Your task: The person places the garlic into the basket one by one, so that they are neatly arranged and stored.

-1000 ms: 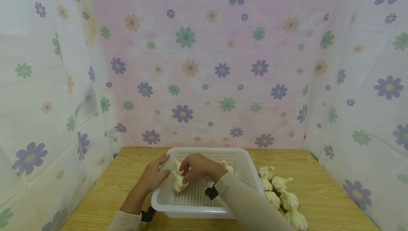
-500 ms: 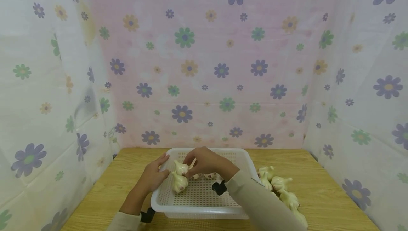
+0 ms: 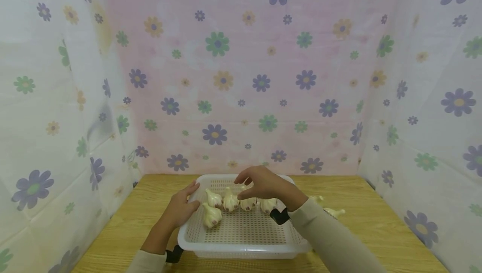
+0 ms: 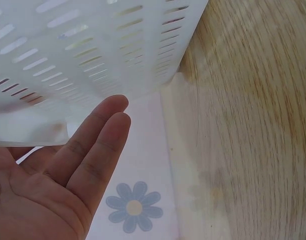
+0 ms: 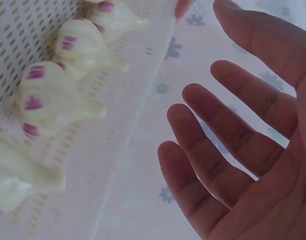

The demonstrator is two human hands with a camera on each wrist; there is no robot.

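Five ribbed garlic bulbs [image 3: 212, 216], slotted plastic basket [image 3: 244, 248].
Left hand [image 3: 181, 207]: relaxed against basket. Right hand [image 3: 263, 184]: released, since shifted rightward.

A white, slotted basket [image 3: 244, 248] is held at its left rim by the left hand [image 3: 180, 208]. Inside, five cream, purple-marked garlic bulbs [image 3: 230, 202] are set, four rowed along the far wall, one nearer; others, right of the basket, are partly hidden.
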